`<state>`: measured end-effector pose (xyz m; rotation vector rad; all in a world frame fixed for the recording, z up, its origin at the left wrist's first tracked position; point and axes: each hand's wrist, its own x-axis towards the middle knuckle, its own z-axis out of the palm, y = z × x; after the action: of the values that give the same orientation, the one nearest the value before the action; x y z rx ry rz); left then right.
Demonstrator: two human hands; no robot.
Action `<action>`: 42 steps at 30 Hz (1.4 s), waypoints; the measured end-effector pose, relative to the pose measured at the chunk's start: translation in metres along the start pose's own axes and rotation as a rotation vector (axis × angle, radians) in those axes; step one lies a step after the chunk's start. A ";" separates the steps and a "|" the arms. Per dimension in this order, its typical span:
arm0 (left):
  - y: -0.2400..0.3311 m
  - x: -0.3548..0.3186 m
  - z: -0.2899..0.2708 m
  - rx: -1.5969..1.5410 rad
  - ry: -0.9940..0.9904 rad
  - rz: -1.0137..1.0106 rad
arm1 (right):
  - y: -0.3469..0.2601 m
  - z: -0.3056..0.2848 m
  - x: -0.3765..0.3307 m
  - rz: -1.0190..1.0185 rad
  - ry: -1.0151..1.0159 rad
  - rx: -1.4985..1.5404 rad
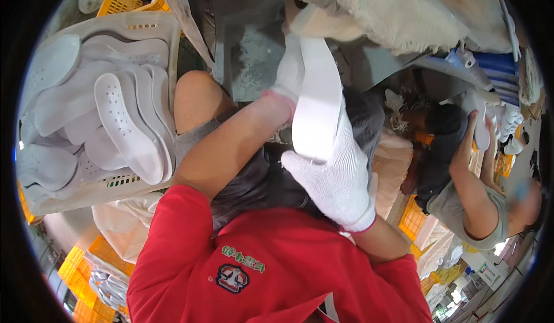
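Note:
A smooth white shoe sole (317,101) is held lengthwise in front of me, pointing away. My right hand (340,184), in a white knit glove, is closed round its near end, with the thumb on the left side. At the far left side of the sole is my left hand (292,66), gloved in white too. Its fingers are largely hidden behind the sole, and it appears to grip the far part. The sole's far tip meets a pale, rounded, fuzzy wheel-like part (326,24).
To my left, a pale plastic crate (104,191) holds several white soles (130,127), some with holes. Shaggy pale cloth (398,11) hangs ahead over a grey metal panel (248,51). Yellow crates (86,277) stand behind on the left. Another person (476,199) handles a white sole at right.

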<state>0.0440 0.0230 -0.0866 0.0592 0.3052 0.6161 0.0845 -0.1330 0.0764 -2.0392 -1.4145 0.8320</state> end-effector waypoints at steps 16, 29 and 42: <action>0.032 0.011 -0.004 0.628 0.212 0.341 | 0.004 -0.007 0.072 -0.124 0.146 -0.103; 0.036 -0.009 -0.030 0.655 0.515 0.624 | -0.003 0.015 0.087 -0.019 0.173 0.224; 0.013 -0.003 -0.027 0.822 0.068 0.546 | 0.013 0.024 0.097 -0.298 0.425 0.040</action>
<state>0.0266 0.0308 -0.1099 0.9369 0.6020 0.9994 0.1008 -0.0441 0.0319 -1.7784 -1.3898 0.2771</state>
